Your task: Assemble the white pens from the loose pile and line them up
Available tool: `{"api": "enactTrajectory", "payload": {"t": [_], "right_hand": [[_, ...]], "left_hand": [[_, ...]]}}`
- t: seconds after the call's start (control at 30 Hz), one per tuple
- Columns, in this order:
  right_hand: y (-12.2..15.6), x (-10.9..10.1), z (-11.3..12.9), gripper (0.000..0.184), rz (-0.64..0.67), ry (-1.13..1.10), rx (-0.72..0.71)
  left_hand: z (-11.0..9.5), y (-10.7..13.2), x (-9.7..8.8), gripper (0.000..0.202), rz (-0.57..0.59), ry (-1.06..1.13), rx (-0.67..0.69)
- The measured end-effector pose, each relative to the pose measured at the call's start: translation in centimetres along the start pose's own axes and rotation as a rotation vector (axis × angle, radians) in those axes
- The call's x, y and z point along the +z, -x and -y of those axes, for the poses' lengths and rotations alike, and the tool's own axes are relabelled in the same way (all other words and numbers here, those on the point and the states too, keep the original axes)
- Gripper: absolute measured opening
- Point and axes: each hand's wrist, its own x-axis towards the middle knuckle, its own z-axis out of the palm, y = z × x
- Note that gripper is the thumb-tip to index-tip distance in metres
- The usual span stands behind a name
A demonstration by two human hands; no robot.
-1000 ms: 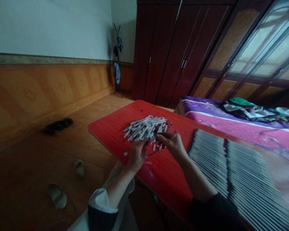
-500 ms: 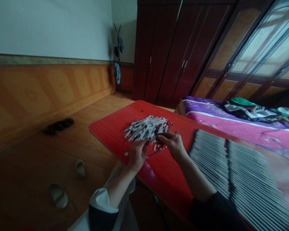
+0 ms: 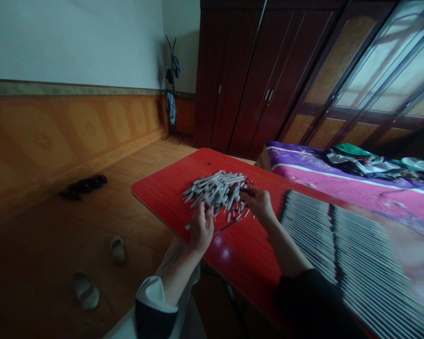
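Note:
A loose heap of thin whitish pens (image 3: 217, 186), some with black ends, lies on the red table (image 3: 169, 181). At the heap's near left edge is my left hand (image 3: 202, 230), its thumb and fingers apart and nothing visible between them. My right hand (image 3: 259, 203) reaches to the heap's right side with thumb and fingertips pinched together. What those fingertips hold, if anything, is too small to make out. A thin dark stick (image 3: 228, 226) rests on the table between my hands.
Two long rows of pens (image 3: 367, 245) lie side by side on the table's right part. Beyond it is a bed (image 3: 300, 162) with clothes on it. Dark wardrobes (image 3: 233, 70) and a coat stand (image 3: 173, 84) are behind. Slippers (image 3: 86, 289) lie on the floor at left.
My hands have moved apart: earlier they met in front of the heap over a small dark item. The left has opened, and the right has shifted to the heap's right side.

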Motion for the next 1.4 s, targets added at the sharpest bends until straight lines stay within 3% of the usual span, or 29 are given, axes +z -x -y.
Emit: {"api": "enactTrajectory", "payload": {"t": [0.13,0.27,0.57,0.73,0.9,1.03,1.17,1.27,1.4], "right_hand": [[-1.1,1.8,-1.0,0.026,0.167,0.509,-0.054],[-1.2,2.9,-0.6,0.027,0.188,0.767,-0.084],[-1.7,4.2,-0.6,0.027,0.245,0.914,-0.198],[-1.9,4.5,-1.0,0.025,0.151,0.858,-0.181],[-0.7,3.3,-0.1,0.028,-0.010,0.521,-0.127],[3.0,2.2,0.8,0.026,0.060,0.143,-0.037],[6.8,2.4,0.7,0.032,0.174,-0.297,0.107],[7.7,2.7,0.0,0.037,0.224,-0.644,0.292],[7.2,2.8,-1.1,0.027,0.254,-1.003,0.431]], "left_hand": [[-0.4,-0.2,-0.3,0.018,0.025,0.020,-0.008],[-0.5,-0.2,-0.4,0.018,0.047,0.011,-0.027],[-0.2,-0.1,-0.2,0.021,0.055,0.011,-0.018],[-0.2,-0.1,-0.3,0.019,0.058,0.030,-0.022],[-0.3,-0.4,-0.4,0.019,0.042,0.066,-0.030],[-0.6,-0.6,-0.7,0.019,0.013,0.146,-0.019],[-0.2,-0.7,-0.7,0.021,0.017,0.312,-0.135],[0.3,-0.7,-0.4,0.025,-0.040,0.439,-0.244],[0.6,-0.7,0.3,0.032,-0.162,0.539,-0.406]]}}
